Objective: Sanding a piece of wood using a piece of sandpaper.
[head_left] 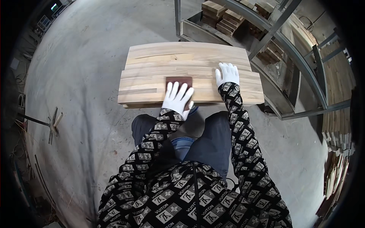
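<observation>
In front of me lies a pale wooden board (152, 78) made of glued strips, on top of at least one more board. My left hand (176, 99), in a white glove, is at the board's near edge. It holds a reddish-brown sheet of sandpaper (180, 79), fingers stretched over the sheet and thumb down by the edge. The sheet's far part shows beyond the fingertips; the rest is mostly hidden under the hand. My right hand (228, 74), also gloved in white, rests flat on the right part of the board, fingers extended and holding nothing.
A grey metal frame (272, 28) stands at the far right, with stacked wood blocks (230, 19) behind it. Long planks (336, 114) are piled along the right side. A blue round seat or bucket (182, 143) shows between my legs. A metal-legged stand (52, 123) is at the left on the concrete floor.
</observation>
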A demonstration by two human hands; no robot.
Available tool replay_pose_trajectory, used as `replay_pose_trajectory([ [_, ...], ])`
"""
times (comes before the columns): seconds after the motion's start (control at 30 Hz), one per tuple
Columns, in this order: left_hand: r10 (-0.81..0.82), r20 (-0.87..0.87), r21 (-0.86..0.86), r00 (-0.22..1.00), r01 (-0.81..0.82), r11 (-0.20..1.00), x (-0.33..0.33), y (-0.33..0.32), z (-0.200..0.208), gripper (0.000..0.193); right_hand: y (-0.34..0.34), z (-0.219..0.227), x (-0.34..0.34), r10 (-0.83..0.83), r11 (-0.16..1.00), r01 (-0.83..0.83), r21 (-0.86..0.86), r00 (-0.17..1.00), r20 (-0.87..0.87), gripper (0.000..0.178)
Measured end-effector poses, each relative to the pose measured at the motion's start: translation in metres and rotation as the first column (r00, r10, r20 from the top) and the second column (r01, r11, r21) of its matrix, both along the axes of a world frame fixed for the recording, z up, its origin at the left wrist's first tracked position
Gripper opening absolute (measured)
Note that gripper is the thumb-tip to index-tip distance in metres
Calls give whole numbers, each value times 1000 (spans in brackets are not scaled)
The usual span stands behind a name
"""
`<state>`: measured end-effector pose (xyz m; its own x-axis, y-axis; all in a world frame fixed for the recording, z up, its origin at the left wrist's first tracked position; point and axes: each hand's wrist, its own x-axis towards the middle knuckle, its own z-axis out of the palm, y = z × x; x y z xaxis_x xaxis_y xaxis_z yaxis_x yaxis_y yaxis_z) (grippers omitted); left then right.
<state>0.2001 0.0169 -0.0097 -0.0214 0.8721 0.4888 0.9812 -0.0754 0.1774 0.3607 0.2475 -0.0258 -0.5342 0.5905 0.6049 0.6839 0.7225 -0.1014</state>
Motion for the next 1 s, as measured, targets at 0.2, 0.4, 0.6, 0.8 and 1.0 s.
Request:
replay_pose_trajectory([
  [0.2, 478, -179, 38, 860, -480, 877, -116, -72, -27, 53, 3, -1, -2, 16, 1000, -16, -7, 1000, -10, 36],
  [0.4, 645, -209, 102, 735, -639, 762, -122, -68, -38, 52, 4, -2, -4, 7, 1000, -7, 15, 1000, -4, 38],
  [0.6, 249, 13, 39, 968, -249, 968, 3, 8, -7, 51, 1, 0, -2, 7, 999, -8, 31, 1000, 20, 39],
  [0.8, -28, 104, 90, 994, 19, 996, 21, 6, -8, 52, -3, 0, -9, 17, 1000, -17, 1, 1000, 7, 39],
  [1.0, 401, -132, 27, 906, -401, 916, -90, -60, -24, 52, 3, -1, -2, -2, 1000, 2, -1, 1000, 3, 38],
])
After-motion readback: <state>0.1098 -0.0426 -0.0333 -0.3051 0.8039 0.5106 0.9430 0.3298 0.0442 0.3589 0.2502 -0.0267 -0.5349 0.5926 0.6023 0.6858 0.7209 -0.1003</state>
